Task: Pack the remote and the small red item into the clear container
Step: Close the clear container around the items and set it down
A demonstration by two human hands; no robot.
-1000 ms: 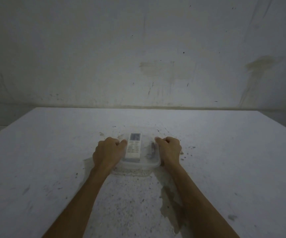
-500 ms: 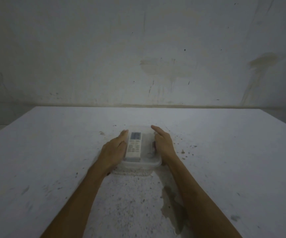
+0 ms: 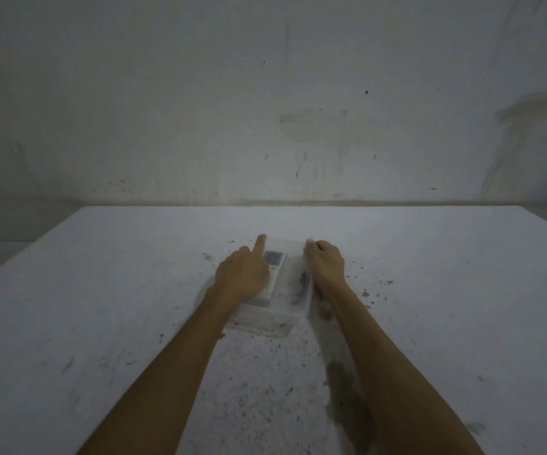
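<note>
A clear container (image 3: 277, 314) stands on the white table (image 3: 101, 307), with what looks like a clear lid on top. Inside it lies a white remote (image 3: 274, 261), display end away from me. The small dark red item (image 3: 301, 282) is in the container too, along its right side. My left hand (image 3: 242, 274) rests flat on top of the left half and covers part of the remote. Its index finger stretches to the far left corner. At the far right corner, my right hand (image 3: 326, 264) curls its fingers over the rim.
The table is speckled with dark crumbs around the container, and a dark wet-looking stain (image 3: 344, 402) lies near my right forearm. A stained wall (image 3: 298, 126) rises behind the table's far edge. The table's left edge runs diagonally at the left.
Both hands moved from fists at the container's near sides to its far end. The left hand now lies on top with the index finger out. The right fingers have curled at the far right corner.
</note>
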